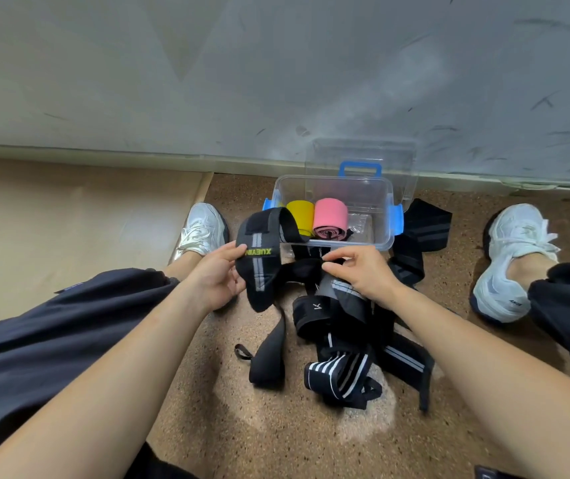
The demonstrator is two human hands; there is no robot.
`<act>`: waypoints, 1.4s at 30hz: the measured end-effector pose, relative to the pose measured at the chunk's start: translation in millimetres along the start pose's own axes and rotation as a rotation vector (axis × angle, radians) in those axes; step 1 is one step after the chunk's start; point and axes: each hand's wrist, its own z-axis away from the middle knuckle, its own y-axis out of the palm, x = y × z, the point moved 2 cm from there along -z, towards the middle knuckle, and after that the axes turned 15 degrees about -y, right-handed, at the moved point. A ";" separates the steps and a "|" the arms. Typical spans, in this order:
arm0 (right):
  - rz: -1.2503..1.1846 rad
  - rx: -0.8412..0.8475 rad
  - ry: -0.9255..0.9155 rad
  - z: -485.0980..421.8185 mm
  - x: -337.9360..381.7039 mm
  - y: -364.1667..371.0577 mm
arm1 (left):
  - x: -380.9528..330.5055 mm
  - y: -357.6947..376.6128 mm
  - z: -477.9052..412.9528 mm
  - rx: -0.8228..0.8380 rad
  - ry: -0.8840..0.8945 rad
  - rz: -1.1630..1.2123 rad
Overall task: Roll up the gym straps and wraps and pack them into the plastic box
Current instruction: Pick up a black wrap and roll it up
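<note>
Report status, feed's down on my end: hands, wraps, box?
Left hand grips the XUEYIN wrap, right hand pinches a black strap. Yellow roll and pink roll in the plastic box. Loose straps heaped on the floor, unrolled.

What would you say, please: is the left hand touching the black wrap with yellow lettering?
Touching. The head view shows the left hand gripping the black wrap, its thumb pressed on the wrap's edge beside the yellow lettering.

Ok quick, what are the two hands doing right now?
Left hand: holding the black XUEYIN wrap.
Right hand: pinching a black strap above the pile.
</note>
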 end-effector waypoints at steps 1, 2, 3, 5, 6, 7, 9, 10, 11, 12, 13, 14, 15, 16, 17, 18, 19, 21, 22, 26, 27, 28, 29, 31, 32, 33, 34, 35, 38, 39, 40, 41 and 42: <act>-0.012 0.017 -0.019 -1.8 8.1 -0.6 | 0.2 5.2 1.8 0.012 0.005 0.002; -0.027 0.036 -0.027 -3.5 16.0 -1.9 | -0.1 9.4 4.3 0.022 0.011 -0.012; -0.045 0.050 -0.025 -4.9 22.7 -4.3 | -0.7 11.7 5.1 0.029 0.012 -0.029; -0.081 0.064 -0.018 -6.1 39.9 -11.8 | -1.9 17.6 11.7 0.045 0.017 -0.052; -0.098 0.075 -0.020 -5.8 50.3 -15.8 | -2.3 20.8 15.9 0.055 0.024 -0.059; -0.118 0.087 -0.023 -5.9 61.1 -20.2 | -3.3 24.0 19.5 0.066 0.034 -0.068; -0.168 0.112 -0.017 -5.0 83.6 -30.7 | -5.4 32.6 30.5 0.097 0.059 -0.080; -0.176 0.131 -0.011 -4.3 94.7 -36.1 | -7.0 37.7 37.6 0.112 0.082 -0.092; -0.161 0.159 -0.016 -3.8 105.2 -41.9 | -8.8 43.2 44.7 0.124 0.108 -0.112; -0.131 0.195 -0.030 -3.2 116.7 -47.5 | -11.1 48.5 52.5 0.132 0.133 -0.131; -0.102 0.230 -0.046 -1.9 128.0 -53.0 | -13.1 52.8 59.5 0.134 0.152 -0.143; -0.086 0.255 -0.062 -0.4 139.9 -59.1 | -15.3 57.0 66.8 0.135 0.170 -0.154; -0.082 0.266 -0.081 1.2 151.7 -65.7 | -17.8 60.7 73.3 0.132 0.189 -0.167; -0.082 0.261 -0.096 3.1 163.8 -73.1 | -19.9 64.4 80.6 0.131 0.208 -0.179; -0.082 0.239 -0.114 5.1 176.5 -80.9 | -21.4 68.7 88.4 0.133 0.228 -0.188; -0.083 0.199 -0.128 6.9 188.2 -89.3 | -22.6 73.8 96.7 0.136 0.254 -0.196; -0.099 0.152 -0.137 9.1 199.0 -97.7 | -23.7 79.2 104.4 0.141 0.288 -0.205; -0.208 0.083 -0.133 14.7 216.1 -112.6 | -26.0 91.7 119.9 0.154 0.377 -0.225; -0.278 0.069 -0.126 18.3 223.0 -117.5 | -27.5 98.7 127.6 0.160 0.421 -0.232; -0.362 -0.016 -0.153 32.4 230.5 -117.9 | -29.9 127.2 153.1 0.229 0.540 -0.243; -0.325 -0.080 -0.176 34.2 226.8 -115.6 | -28.4 133.3 157.4 0.246 0.557 -0.250; -0.281 -0.157 -0.201 35.8 223.0 -113.7 | -26.1 138.3 159.9 0.258 0.571 -0.261; -0.234 -0.237 -0.220 37.0 217.7 -112.6 | -22.8 142.6 160.1 0.265 0.583 -0.282; -0.195 -0.333 -0.241 38.5 208.8 -112.4 | -14.8 147.9 156.1 0.265 0.605 -0.308; -0.216 -0.345 -0.243 39.1 205.5 -112.4 | -10.7 149.5 153.3 0.260 0.613 -0.308; -0.259 -0.340 -0.244 40.0 203.0 -111.3 | -7.4 150.2 149.1 0.250 0.622 -0.306; -0.301 -0.329 -0.245 41.5 202.0 -109.2 | -4.8 151.2 145.4 0.242 0.631 -0.306; -0.313 -0.323 -0.251 42.2 201.6 -107.1 | -2.8 152.4 142.5 0.229 0.642 -0.318; -0.245 -0.346 -0.263 39.3 197.1 -107.1 | 0.1 156.3 142.1 0.181 0.625 -0.338; -0.220 -0.342 -0.265 38.0 195.6 -108.3 | 0.4 157.5 143.7 0.164 0.586 -0.325; -0.195 -0.323 -0.268 38.1 196.0 -108.9 | -0.1 157.4 145.3 0.157 0.510 -0.289; -0.168 -0.297 -0.271 38.6 196.2 -109.1 | -0.8 155.8 145.1 0.153 0.393 -0.242; -0.148 -0.264 -0.277 40.0 196.4 -109.8 | -1.7 153.9 143.7 0.147 0.259 -0.212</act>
